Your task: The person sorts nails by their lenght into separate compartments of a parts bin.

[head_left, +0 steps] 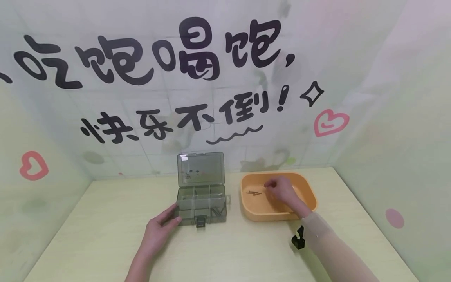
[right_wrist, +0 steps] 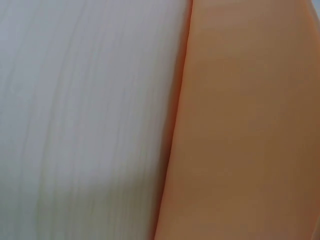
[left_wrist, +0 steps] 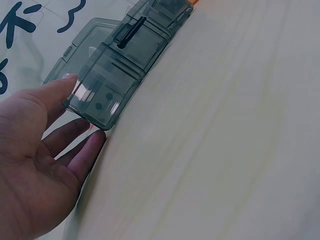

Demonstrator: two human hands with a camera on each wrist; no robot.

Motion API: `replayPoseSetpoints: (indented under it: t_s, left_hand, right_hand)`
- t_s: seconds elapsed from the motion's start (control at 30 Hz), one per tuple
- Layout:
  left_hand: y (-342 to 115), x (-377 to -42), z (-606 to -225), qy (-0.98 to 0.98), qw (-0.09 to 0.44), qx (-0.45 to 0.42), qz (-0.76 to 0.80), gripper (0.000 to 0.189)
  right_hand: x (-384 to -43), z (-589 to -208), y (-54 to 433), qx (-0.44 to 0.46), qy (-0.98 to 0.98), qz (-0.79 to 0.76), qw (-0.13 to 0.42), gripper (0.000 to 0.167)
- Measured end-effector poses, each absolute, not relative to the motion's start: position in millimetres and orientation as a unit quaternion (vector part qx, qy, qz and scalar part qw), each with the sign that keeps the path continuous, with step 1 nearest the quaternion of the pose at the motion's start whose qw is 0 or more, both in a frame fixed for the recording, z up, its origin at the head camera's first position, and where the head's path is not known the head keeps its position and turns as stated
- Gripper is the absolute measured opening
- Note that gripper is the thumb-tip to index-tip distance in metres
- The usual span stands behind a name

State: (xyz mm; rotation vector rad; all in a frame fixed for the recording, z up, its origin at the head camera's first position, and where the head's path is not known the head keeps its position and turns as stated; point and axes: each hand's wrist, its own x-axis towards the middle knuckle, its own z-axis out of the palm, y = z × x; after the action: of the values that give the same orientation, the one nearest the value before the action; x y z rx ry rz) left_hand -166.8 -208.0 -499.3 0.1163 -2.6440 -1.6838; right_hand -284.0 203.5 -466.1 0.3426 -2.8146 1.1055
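Observation:
A grey see-through compartment box (head_left: 201, 203) stands on the table with its lid (head_left: 201, 170) raised. Several slim dark screws (head_left: 218, 211) lie in its front right compartment. At the box's left end, my left hand (head_left: 160, 231) holds the wall, with the thumb at the front corner. The left wrist view shows the thumb on the rim and the other fingers lower down. My right hand (head_left: 282, 192) is over an orange tray (head_left: 253, 215), fingers bent in and tips near a few screws (head_left: 253, 192) on its floor. I cannot tell whether the fingertips hold anything.
Walls with black lettering and pink hearts enclose the pale wooden table (head_left: 239, 250) at the back and sides. A small black piece (head_left: 298, 239) shows beside the right sleeve (head_left: 317, 231). The box's front latch (head_left: 201, 223) hangs down.

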Motion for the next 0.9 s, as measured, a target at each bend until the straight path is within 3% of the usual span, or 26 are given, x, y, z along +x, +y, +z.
replayPoseSetpoints:
  t_s: [0.7,0.9]
  left_hand:
    - [-208.3,-166.4,-501.1,-0.839,0.005,0.032,-0.542,0.058]
    - [-208.5,-166.7,-500.7,-0.838,0.005,0.032,-0.544,0.059]
  right_hand:
    - [-268.5,-445.4,170.4,0.148,-0.897,0.416,0.033,0.008]
    - [-263.8,-438.5,157.1,0.151,-0.878,0.454,0.001,0.010]
